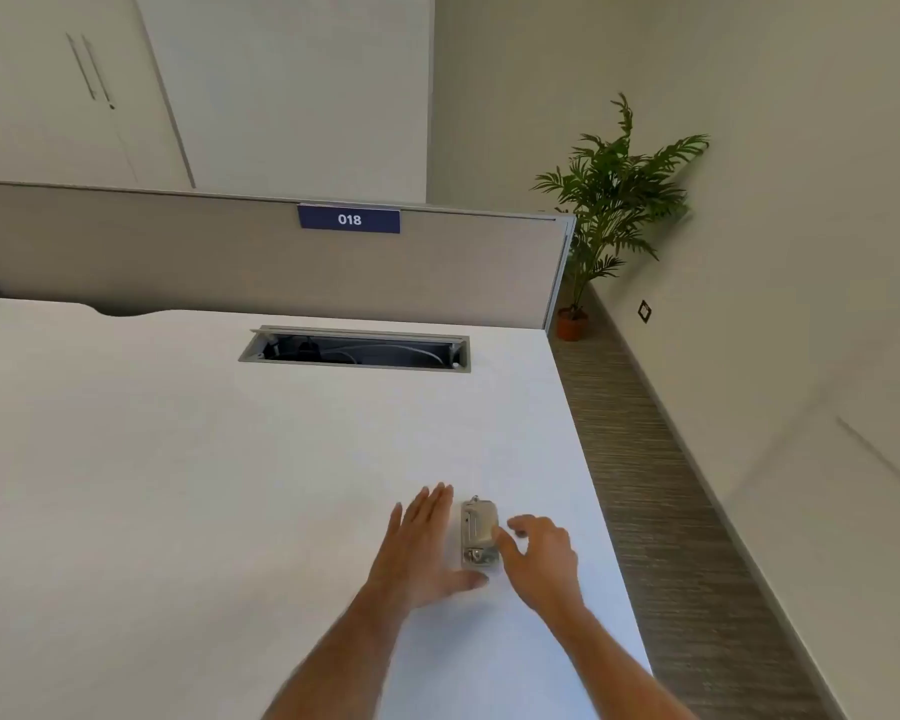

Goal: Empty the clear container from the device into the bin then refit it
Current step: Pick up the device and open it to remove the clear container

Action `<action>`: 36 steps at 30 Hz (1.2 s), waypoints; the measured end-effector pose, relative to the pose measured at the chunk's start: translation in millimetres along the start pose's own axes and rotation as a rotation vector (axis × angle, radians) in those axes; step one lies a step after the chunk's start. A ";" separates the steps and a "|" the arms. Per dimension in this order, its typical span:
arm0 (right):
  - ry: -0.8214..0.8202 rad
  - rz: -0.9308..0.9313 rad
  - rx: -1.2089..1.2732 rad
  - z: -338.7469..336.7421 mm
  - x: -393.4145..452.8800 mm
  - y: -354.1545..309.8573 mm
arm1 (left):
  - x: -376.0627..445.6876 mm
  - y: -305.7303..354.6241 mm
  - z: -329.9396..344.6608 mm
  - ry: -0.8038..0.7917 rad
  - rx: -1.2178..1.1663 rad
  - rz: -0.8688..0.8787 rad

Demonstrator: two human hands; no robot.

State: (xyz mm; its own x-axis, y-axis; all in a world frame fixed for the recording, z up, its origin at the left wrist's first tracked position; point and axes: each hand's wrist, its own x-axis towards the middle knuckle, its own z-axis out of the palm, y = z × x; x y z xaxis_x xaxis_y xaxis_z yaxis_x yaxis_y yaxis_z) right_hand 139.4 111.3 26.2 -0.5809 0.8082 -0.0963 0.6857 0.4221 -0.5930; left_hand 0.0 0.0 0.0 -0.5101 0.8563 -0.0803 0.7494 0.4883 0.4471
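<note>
Lying flat near the right edge of the white desk [178, 485], the small silver device [479, 533] sits between both hands. The left hand [421, 545] rests beside it, fingers straight and together, thumb at its near end, likely bracing it. The right hand [541, 556] curls loosely open, fingertips touching its right side, probably seeking the clear container, which I cannot distinguish. No bin shows.

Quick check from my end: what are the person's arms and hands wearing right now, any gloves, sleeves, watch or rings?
Nothing that shows. The left hand and right hand are bare, with no gloves, and no rings can be made out. Both forearms are bare to the bottom edge of the picture: no sleeves, watch or wristband in view.
</note>
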 end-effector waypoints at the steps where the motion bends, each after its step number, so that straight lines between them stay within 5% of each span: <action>1: -0.010 0.043 0.111 2.8 4.4 0.6 | 4.0 1.8 1.4 -0.024 -0.038 0.002; 16: -0.163 0.398 0.524 15.1 30.9 -5.7 | 44.3 2.6 11.9 -0.139 -0.135 0.062; 30: -0.142 0.360 0.810 -25.6 0.0 -23.3 | 17.4 7.1 -17.1 0.028 -0.430 0.092; 33: -0.058 0.444 1.016 -39.2 -2.2 -21.7 | 3.1 16.2 -24.3 0.094 -0.442 0.147; 36: -0.187 0.558 1.170 -50.9 -1.1 -23.3 | -9.6 26.1 -29.7 0.122 -0.454 0.208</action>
State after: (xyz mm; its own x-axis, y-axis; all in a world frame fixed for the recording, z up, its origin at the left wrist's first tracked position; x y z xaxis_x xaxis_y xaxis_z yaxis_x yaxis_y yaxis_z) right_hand 146.4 121.4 80.9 -0.4610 0.6483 -0.6059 0.1231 -0.6294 -0.7672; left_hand 11.9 -0.5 38.9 -0.4358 0.8885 0.1435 0.5948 0.1646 0.7868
